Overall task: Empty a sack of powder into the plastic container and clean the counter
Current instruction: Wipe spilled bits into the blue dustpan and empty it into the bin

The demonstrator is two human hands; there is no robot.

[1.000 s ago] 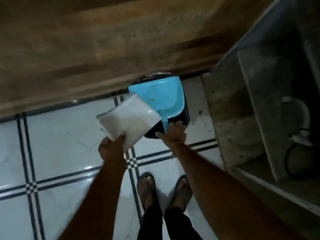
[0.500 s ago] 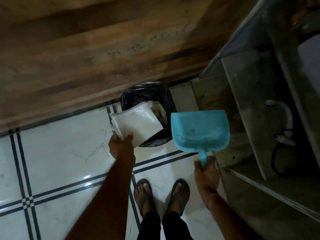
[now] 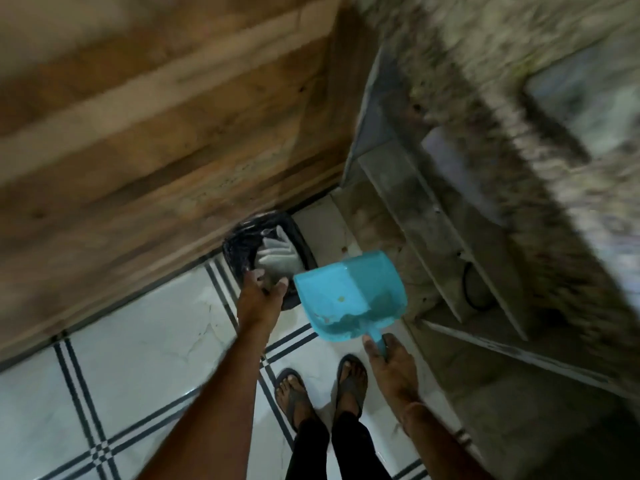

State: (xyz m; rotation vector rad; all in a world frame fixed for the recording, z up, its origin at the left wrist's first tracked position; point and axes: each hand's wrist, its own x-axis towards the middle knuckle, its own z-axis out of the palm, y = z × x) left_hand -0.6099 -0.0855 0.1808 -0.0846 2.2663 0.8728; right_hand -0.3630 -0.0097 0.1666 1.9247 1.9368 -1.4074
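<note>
The empty white sack (image 3: 277,259) lies crumpled inside a black-lined trash bin (image 3: 239,247) on the floor against the wooden wall. My left hand (image 3: 263,289) is at the bin's near rim, and its thumb and fingers pinch the sack's near end. My right hand (image 3: 388,362) grips the short handle of a blue dustpan (image 3: 349,292). The dustpan hangs tilted to the right of the bin, above the floor, with a few specks in its scoop. The plastic container is not in view.
White floor tiles (image 3: 138,358) with dark stripes spread left and below. My feet in sandals (image 3: 322,386) stand just behind the bin. A stone counter with open shelves (image 3: 450,237) rises at the right. A wooden panel (image 3: 156,116) fills the top left.
My left hand has lowered the sack from above the bin into it, where it crumpled. The dustpan in my right hand has stayed to the bin's right. My view has swung up and blurred.
</note>
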